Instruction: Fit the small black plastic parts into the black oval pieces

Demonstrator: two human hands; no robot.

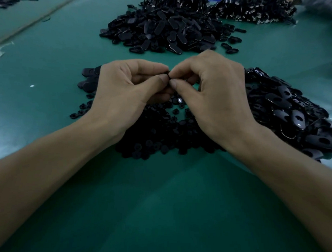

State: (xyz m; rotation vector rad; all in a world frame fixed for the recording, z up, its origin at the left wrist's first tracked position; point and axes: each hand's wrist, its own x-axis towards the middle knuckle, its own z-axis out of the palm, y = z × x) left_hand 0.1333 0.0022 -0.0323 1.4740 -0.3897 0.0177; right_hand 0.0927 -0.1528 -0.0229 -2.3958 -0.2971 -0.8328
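Over the pile of small black parts [161, 137] on the green tabletop [164, 201], the left hand [122, 89] and the right hand [213, 90] meet fingertip to fingertip. Each has thumb and forefinger curled, pinching one black piece [168, 73] between them, too hidden to tell its kind. Just right of that pile lies a heap of black oval pieces [292, 112], and a larger heap [163, 29] sits well beyond it.

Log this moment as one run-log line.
step: fitting | left hand: pinches black piece | right hand: pinches same piece | below: small parts pile | right: oval pieces pile | seated: cannot tell
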